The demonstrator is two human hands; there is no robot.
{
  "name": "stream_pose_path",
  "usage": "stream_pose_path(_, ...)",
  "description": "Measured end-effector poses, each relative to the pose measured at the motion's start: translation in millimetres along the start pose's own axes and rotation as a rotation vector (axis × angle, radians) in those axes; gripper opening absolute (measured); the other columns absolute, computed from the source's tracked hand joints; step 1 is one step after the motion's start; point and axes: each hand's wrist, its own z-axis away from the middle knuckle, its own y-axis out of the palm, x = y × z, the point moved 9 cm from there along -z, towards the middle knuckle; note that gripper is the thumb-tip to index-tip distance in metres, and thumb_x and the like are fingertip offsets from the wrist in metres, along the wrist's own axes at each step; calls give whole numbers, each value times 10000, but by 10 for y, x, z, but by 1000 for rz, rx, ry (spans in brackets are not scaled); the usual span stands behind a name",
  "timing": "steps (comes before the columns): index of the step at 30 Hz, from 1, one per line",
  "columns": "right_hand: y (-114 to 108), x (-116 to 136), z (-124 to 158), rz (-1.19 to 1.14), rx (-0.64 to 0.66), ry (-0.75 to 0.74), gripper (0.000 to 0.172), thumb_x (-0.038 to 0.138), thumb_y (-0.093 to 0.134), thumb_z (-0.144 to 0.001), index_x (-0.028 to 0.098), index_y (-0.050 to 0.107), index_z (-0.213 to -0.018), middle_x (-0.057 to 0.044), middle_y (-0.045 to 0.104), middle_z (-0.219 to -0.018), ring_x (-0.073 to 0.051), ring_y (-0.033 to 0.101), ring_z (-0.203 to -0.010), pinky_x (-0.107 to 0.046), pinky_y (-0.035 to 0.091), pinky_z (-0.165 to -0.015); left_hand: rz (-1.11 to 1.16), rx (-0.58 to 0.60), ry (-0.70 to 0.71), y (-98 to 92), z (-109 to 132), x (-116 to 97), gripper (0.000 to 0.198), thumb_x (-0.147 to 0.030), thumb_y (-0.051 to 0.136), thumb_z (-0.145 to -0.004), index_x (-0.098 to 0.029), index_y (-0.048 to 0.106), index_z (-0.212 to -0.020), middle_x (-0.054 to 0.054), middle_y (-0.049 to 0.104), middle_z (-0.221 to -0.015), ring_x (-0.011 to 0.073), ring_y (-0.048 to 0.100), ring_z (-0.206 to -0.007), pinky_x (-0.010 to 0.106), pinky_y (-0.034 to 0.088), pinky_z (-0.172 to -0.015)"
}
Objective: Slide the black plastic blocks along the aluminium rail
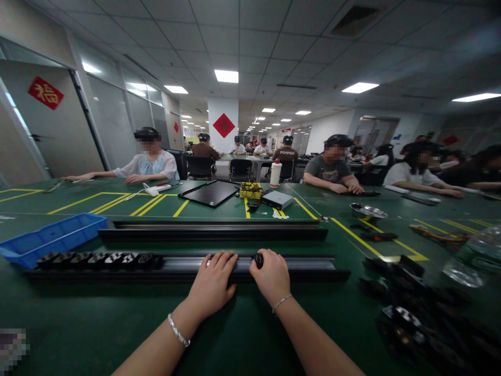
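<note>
A long black channel-shaped rail [313,274] lies crosswise on the green table in front of me. My left hand [213,284] rests flat over the middle of it, fingers spread and nothing in them. Just to its right, my right hand [273,274] is closed around a small black round part [259,260], held at the rail's channel; whether the part touches the rail I cannot tell. Several black parts with shiny faces [113,258] sit in a row in the rail's left end. Behind it, parallel, is a second black rail [215,234].
At the left stands a blue plastic bin [58,237]. Dark loose parts [415,308] are heaped at the right, near a clear bottle [477,256] and a metal bowl [368,211]. Farther back are a black panel [211,192] and a grey box [276,199]. Several people sit around.
</note>
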Motion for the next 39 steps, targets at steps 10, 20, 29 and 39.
stream_pose_path(10, -9, -41, 7, -11, -20, 23, 165, 256, 482, -762, 198, 605, -855, -47, 666, -917, -195, 567, -936, -369, 269, -957, 3, -4, -7, -1, -7, -3, 611, -356, 547, -753, -273, 383, -1336, 34, 446, -1395, 248, 364, -1288, 470, 228, -1077)
stream_pose_path(20, -50, -61, 23, 20, -22, 21, 196, 312, 500, -778, 205, 580, -922, -55, 657, -972, -203, 546, -1002, -417, 206, -1015, -10, -1, -10, -13, -4, -3, 612, -361, 538, -754, -245, 392, -1337, 54, 451, -1391, 257, 366, -1286, 465, 234, -1073)
stream_pose_path(29, -31, -105, 0, 50, -11, 73, 136, 313, 490, -774, 209, 557, -831, -45, 647, -895, -196, 557, -937, -399, 235, -991, -19, 8, -14, 4, -8, 3, 629, -368, 543, -749, -244, 379, -1344, 51, 445, -1394, 256, 358, -1290, 460, 226, -1078)
stream_pose_path(39, -34, -139, -18, 82, 2, 98, 232, 332, 500, -752, 185, 589, -908, -91, 643, -973, -230, 529, -1020, -431, 239, -989, -20, 18, -20, -10, -6, -1, 625, -358, 543, -751, -249, 378, -1343, 57, 443, -1395, 261, 360, -1290, 469, 230, -1074)
